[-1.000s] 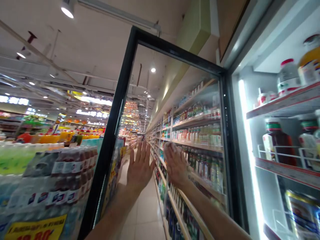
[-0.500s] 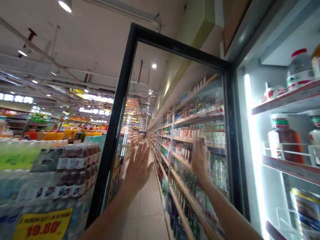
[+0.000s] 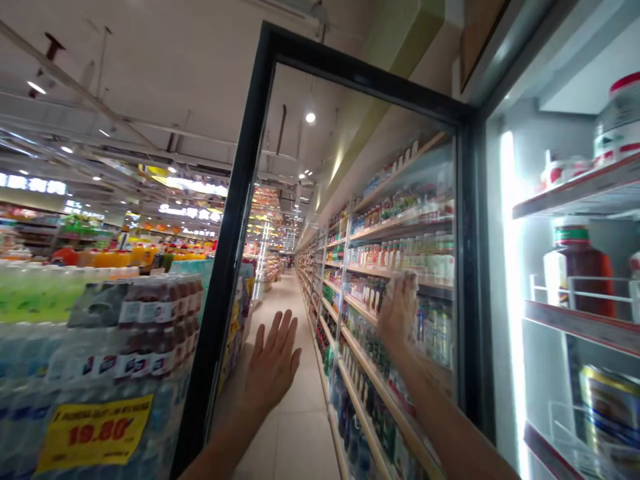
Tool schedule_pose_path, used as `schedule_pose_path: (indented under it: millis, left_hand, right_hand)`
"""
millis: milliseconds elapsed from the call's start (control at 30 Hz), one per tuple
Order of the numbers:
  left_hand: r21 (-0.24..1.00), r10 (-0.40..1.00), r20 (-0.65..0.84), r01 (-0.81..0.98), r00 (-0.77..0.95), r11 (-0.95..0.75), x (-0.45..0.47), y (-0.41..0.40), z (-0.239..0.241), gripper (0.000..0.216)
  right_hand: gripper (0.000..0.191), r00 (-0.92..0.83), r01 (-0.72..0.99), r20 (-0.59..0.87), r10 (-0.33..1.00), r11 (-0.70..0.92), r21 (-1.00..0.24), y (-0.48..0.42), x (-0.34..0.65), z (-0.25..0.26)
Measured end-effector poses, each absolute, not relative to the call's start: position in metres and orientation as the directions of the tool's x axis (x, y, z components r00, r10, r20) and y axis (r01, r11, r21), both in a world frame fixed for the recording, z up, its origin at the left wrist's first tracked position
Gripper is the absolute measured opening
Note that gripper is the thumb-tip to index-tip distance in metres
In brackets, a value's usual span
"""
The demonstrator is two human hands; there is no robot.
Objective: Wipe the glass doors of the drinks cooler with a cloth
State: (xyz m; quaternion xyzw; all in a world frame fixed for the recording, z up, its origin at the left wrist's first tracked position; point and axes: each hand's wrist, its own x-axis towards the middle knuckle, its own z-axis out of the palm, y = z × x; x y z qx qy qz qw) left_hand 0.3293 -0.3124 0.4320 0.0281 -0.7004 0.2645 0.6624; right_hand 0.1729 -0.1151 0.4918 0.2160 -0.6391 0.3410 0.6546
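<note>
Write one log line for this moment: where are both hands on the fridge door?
left hand: open, flat on glass door | right hand: on glass, blurred | door: swung open | fridge shelves: bottles

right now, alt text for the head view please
A person's left hand lies flat, fingers spread, on the glass of an open cooler door, the blurred right hand higher on it. Lit cooler shelves with bottles stand right, stacked drinks left.

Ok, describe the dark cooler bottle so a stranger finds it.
Right of the open black-framed glass door is the lit white cooler. On its middle shelf stands the dark brown bottle, green cap band; bottles above are white, red-capped.
</note>
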Motion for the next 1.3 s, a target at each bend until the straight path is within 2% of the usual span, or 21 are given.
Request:
schedule_pose_path:
  millis: [100,133,167,200,300,333,367,400,467,533,600,700,733,800,900,967,1000,1100,1167,1200,1300]
  left_hand:
    - [-0.316,0.289,0.949,-0.386,-0.13,0.867,0.329,-0.313,0.428,0.061]
    - [-0.318,0.288,0.948,-0.384,-0.137,0.866,0.329,-0.313,0.429,0.061]
    - [-0.32,0.285,0.947,-0.384,-0.146,0.866,0.33,-0.313,0.429,0.061]
    - [-0.322,0.283,0.946,-0.384,-0.157,0.865,0.33,-0.313,0.43,0.06]
    - [-0.328,0.286,0.944,-0.379,-0.164,0.865,0.332,-0.312,0.43,0.059]
    - [-0.328,0.29,0.944,-0.374,-0.157,0.867,0.333,-0.311,0.43,0.059]
    - [-0.325,0.29,0.945,-0.369,-0.149,0.871,0.333,-0.311,0.431,0.06]
    - [-0.323,0.29,0.946,-0.363,-0.141,0.874,0.333,-0.31,0.431,0.061]
    - [-0.322,0.291,0.947,-0.357,-0.14,0.877,0.333,-0.31,0.431,0.062]
    - [-0.328,0.292,0.944,-0.362,-0.152,0.873,0.334,-0.311,0.429,0.061]
    - [-0.344,0.299,0.938,-0.374,-0.175,0.861,0.337,-0.313,0.424,0.058]
    - [-0.381,0.323,0.923,-0.383,-0.209,0.841,0.343,-0.316,0.413,0.053]
    - [-0.388,0.329,0.92,-0.386,-0.212,0.837,0.344,-0.317,0.409,0.051]
    - [-0.377,0.32,0.925,-0.396,-0.204,0.837,0.345,-0.318,0.404,0.05]
    - [-0.39,0.324,0.92,-0.424,-0.222,0.817,0.347,-0.319,0.403,0.05]
    - [-0.418,0.338,0.907,-0.442,-0.25,0.794,0.348,-0.32,0.404,0.051]
    - [-0.427,0.344,0.903,-0.445,-0.258,0.787,0.349,-0.32,0.405,0.051]
    - [-0.42,0.337,0.906,-0.437,-0.257,0.796,0.351,-0.319,0.406,0.051]
    - [-0.408,0.328,0.911,-0.431,-0.25,0.805,0.35,-0.319,0.405,0.052]
    - [-0.405,0.326,0.912,-0.431,-0.249,0.806,0.35,-0.319,0.405,0.052]
    - [-0.418,0.341,0.908,-0.438,-0.245,0.796,0.349,-0.319,0.404,0.053]
  right_hand:
    - [0.06,0.176,-0.747,0.93,-0.324,0.571,0.34,-0.129,0.186,0.477]
    - [0.061,0.212,-0.736,0.886,-0.412,0.529,0.422,-0.13,0.188,0.474]
    - [0.06,0.197,-0.733,0.889,-0.415,0.539,0.414,-0.127,0.187,0.473]
    - [0.059,0.133,-0.736,0.937,-0.324,0.6,0.313,-0.121,0.183,0.475]
    - [0.057,-0.123,-0.667,0.97,0.209,0.707,-0.237,-0.103,0.171,0.484]
    - [0.057,-0.145,-0.651,0.944,0.298,0.69,-0.318,-0.101,0.171,0.484]
    - [0.058,-0.134,-0.658,0.946,0.296,0.687,-0.308,-0.104,0.175,0.481]
    - [0.058,-0.091,-0.687,0.976,0.196,0.698,-0.204,-0.11,0.18,0.474]
    - [0.06,0.053,-0.74,0.986,-0.155,0.657,0.143,-0.124,0.193,0.455]
    - [0.062,0.151,-0.744,0.924,-0.352,0.575,0.34,-0.13,0.196,0.44]
    - [0.06,0.099,-0.741,0.965,-0.244,0.629,0.235,-0.123,0.187,0.436]
    - [0.056,-0.09,-0.707,0.978,0.186,0.68,-0.194,-0.111,0.171,0.444]
    - [0.055,-0.126,-0.7,0.959,0.253,0.662,-0.267,-0.113,0.172,0.445]
    - [0.056,-0.108,-0.735,0.981,0.163,0.651,-0.189,-0.124,0.183,0.44]
    - [0.06,0.105,-0.79,0.961,-0.254,0.566,0.236,-0.141,0.202,0.423]
    - [0.059,0.176,-0.777,0.937,-0.301,0.542,0.32,-0.137,0.198,0.42]
    - [0.057,0.156,-0.773,0.962,-0.223,0.579,0.26,-0.132,0.191,0.423]
    - [0.053,-0.043,-0.746,0.974,0.223,0.641,-0.179,-0.116,0.173,0.44]
    - [0.055,-0.128,-0.729,0.938,0.321,0.611,-0.309,-0.121,0.178,0.448]
    - [0.055,-0.12,-0.742,0.961,0.249,0.62,-0.254,-0.127,0.186,0.448]
    - [0.059,0.113,-0.793,0.956,-0.271,0.556,0.251,-0.146,0.207,0.439]
